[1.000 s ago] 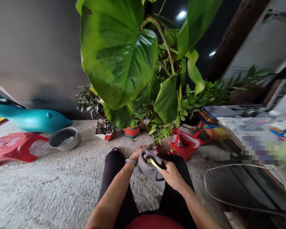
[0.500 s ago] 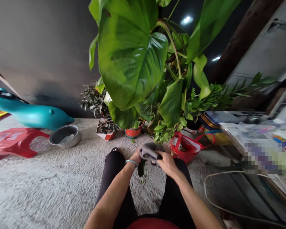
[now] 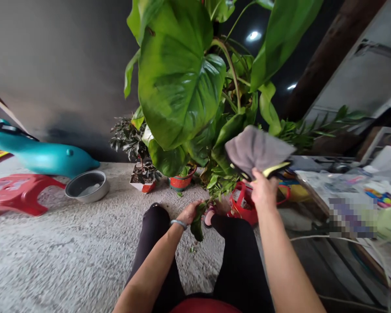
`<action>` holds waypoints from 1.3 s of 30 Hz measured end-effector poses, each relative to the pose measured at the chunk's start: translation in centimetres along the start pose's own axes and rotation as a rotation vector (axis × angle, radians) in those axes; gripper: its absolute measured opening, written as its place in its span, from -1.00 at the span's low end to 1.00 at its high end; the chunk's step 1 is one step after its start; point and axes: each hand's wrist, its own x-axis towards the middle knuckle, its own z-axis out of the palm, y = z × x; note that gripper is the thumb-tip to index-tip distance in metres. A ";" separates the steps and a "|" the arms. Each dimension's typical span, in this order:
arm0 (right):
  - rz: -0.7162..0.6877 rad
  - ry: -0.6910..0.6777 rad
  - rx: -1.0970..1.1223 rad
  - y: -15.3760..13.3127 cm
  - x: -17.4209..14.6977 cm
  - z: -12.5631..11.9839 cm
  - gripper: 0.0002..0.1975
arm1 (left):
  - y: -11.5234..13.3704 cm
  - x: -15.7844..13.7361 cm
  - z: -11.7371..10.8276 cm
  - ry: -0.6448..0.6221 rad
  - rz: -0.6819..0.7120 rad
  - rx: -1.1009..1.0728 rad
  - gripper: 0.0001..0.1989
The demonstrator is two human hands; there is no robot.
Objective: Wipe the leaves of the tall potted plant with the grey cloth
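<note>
A grey cloth (image 3: 257, 150) with a dark, yellow-trimmed edge spreads out from my right hand (image 3: 263, 189), whose fingers pinch its lower border. It is lifted in front of the large plant's lower leaves. My left hand (image 3: 188, 213), low between my knees and with a bangle at the wrist, is closed on a dark green leaf (image 3: 197, 224) that hangs down from the fingers. Over both hands rises a tall plant with a big glossy leaf (image 3: 182, 82). Smaller light-green foliage (image 3: 220, 184) lies just beyond the left hand.
A red bag (image 3: 243, 204) stands by my right knee, beside a cluttered table (image 3: 316, 184). Small potted plants in a red pot (image 3: 180, 182) and a white-red pot (image 3: 142, 184) line the wall. Leftward are a metal bowl (image 3: 87, 198), a red stool (image 3: 22, 193) and a teal toy (image 3: 52, 154).
My right hand has moved up and to the right with the cloth, which was bunched between both hands and now hangs spread. My left hand stays low, its leaf now in plainer sight.
</note>
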 end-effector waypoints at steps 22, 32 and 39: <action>-0.176 -0.604 -0.567 -0.6 -8.8 5.8 -0.63 | 6.2 -3.6 -3.6 0.353 0.722 -0.194 -0.44; -0.445 0.078 -0.455 -7.8 -5.1 7.2 -0.43 | 10.3 -9.8 -2.5 0.083 0.937 -0.368 -0.43; -0.365 -0.631 -0.666 -1.6 -11.1 8.1 -0.57 | 13.2 -10.7 0.5 0.279 1.011 -0.374 -0.64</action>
